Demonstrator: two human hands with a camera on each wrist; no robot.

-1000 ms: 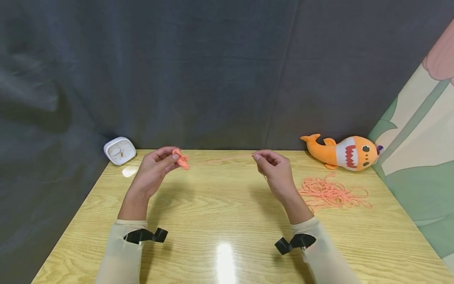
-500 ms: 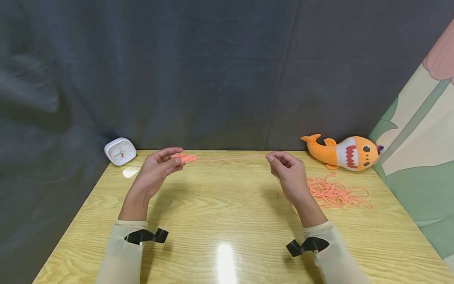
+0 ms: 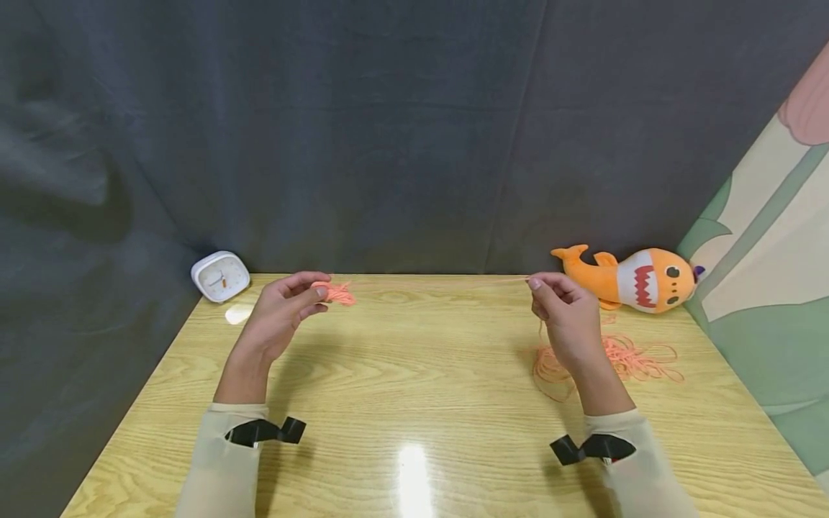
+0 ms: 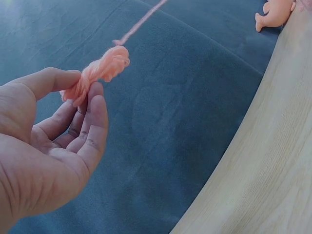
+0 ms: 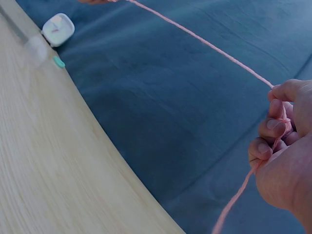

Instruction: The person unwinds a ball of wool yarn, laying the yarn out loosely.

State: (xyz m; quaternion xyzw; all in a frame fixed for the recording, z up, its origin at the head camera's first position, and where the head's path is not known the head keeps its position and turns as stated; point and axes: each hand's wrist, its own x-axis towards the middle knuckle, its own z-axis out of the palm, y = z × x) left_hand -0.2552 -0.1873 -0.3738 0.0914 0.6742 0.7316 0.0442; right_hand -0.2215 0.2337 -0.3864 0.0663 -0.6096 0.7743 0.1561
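My left hand [image 3: 278, 313] pinches a small wound bundle of coral yarn [image 4: 105, 68] between thumb and fingertips, above the table's left half. From that bundle a single strand [image 5: 204, 41] runs taut across to my right hand [image 3: 570, 316], which grips it between thumb and curled fingers. Below the right hand the strand hangs down past the palm in the right wrist view. A loose, tangled heap of the same yarn [image 3: 627, 357] lies on the table, partly hidden behind the right hand and wrist.
An orange shark plush [image 3: 650, 280] lies at the back right of the wooden table [image 3: 401, 374]. At the back left corner stands a white clock [image 3: 220, 277]. A dark curtain [image 3: 388, 144] rises behind the table, and a patterned panel [image 3: 764, 288] borders the right side.
My right hand has moved steadily to the right, lengthening the strand between the hands. The left hand stays nearly in place while its bundle turns. Some heap yarn has shifted left.
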